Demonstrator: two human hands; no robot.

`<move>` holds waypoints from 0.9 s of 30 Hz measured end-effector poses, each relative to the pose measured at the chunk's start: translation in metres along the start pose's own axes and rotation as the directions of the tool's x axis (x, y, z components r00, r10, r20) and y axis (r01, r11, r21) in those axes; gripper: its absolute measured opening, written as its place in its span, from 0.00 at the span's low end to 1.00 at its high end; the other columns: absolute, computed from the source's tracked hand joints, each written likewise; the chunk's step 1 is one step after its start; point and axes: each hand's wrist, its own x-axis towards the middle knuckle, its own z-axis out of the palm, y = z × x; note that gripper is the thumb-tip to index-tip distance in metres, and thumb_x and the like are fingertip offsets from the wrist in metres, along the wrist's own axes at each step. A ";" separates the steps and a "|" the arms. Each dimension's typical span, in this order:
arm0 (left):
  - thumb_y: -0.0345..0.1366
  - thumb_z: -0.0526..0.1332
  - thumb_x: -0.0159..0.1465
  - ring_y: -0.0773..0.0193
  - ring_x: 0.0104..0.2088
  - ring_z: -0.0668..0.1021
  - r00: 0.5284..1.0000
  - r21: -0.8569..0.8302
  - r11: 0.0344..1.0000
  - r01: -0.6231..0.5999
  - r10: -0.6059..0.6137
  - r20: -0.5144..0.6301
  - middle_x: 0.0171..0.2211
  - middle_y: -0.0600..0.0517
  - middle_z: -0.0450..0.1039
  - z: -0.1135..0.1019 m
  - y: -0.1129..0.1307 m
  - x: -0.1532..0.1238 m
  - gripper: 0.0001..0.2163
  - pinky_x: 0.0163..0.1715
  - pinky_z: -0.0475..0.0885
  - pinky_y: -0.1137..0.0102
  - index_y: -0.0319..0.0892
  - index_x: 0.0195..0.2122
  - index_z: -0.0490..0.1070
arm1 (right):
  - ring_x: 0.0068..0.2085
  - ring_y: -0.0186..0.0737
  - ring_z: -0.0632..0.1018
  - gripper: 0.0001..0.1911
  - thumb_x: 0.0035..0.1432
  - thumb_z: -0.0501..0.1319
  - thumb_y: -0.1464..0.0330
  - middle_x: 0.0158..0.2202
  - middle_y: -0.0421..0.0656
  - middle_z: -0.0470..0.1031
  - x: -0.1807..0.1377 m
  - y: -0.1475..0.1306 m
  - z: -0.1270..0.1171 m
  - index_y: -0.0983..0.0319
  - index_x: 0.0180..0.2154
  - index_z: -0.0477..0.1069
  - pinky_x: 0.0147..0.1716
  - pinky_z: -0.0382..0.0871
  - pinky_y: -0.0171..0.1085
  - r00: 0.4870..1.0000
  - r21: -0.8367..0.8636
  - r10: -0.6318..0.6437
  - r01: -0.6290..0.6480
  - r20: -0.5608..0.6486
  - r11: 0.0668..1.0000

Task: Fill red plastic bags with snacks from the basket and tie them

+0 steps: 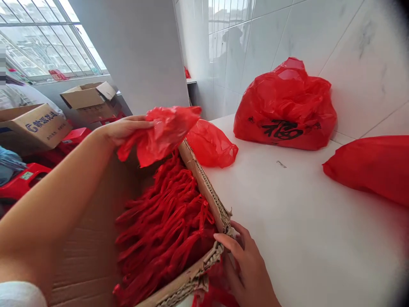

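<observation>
A crumpled red plastic bag [159,136] is in the grip of my left hand [129,128], raised over the far end of an open cardboard box [207,181]. Inside the box lie rows of red drawstring-like bundles [169,221], packed close together. My right hand [244,260] grips the near right corner of the box, its thumb over the torn rim and its fingers on the outside. Under that hand, partly hidden, is more red plastic [217,290]. A thin red bag [212,145] lies against the box's far right side.
On the white table [287,221] stands a full red bag with black lettering [284,111], against the tiled wall. Another red bag [373,168] lies at the right edge. Further cardboard boxes [38,128] and red stools [28,179] are at the left, below a barred window.
</observation>
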 end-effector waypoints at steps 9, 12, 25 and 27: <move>0.41 0.58 0.67 0.61 0.36 0.78 0.888 0.384 0.809 0.445 -0.454 -0.073 0.40 0.50 0.74 -0.023 -0.181 0.013 0.15 0.35 0.76 0.64 0.36 0.49 0.69 | 0.42 0.38 0.76 0.24 0.58 0.53 0.76 0.60 0.45 0.57 0.001 0.006 0.007 0.47 0.51 0.70 0.41 0.74 0.39 1.000 0.054 0.020 -0.019 -0.024 0.998; 0.40 0.61 0.65 0.55 0.42 0.77 0.840 0.497 0.721 0.484 -0.541 -0.034 0.46 0.49 0.73 0.006 -0.227 0.011 0.15 0.40 0.76 0.60 0.37 0.48 0.71 | 0.42 0.38 0.76 0.26 0.57 0.53 0.77 0.60 0.45 0.58 0.000 0.007 0.009 0.47 0.52 0.70 0.40 0.74 0.39 0.999 0.045 0.021 -0.019 -0.036 0.999; 0.39 0.56 0.67 0.56 0.52 0.73 0.939 0.759 0.553 0.343 -0.194 -0.283 0.53 0.49 0.72 -0.012 -0.126 0.045 0.15 0.51 0.68 0.60 0.39 0.52 0.68 | 0.45 0.39 0.75 0.28 0.54 0.53 0.78 0.60 0.44 0.58 0.009 0.000 0.007 0.48 0.53 0.69 0.46 0.71 0.42 0.999 0.072 0.035 -0.033 -0.026 0.997; 0.41 0.49 0.69 0.58 0.52 0.72 0.957 0.782 0.569 0.253 -0.030 -0.288 0.53 0.54 0.72 0.000 -0.070 0.050 0.17 0.53 0.65 0.64 0.45 0.56 0.64 | 0.49 0.42 0.74 0.29 0.52 0.56 0.76 0.60 0.42 0.59 0.011 -0.010 0.005 0.46 0.53 0.69 0.49 0.69 0.43 0.999 0.053 0.050 -0.049 -0.018 0.997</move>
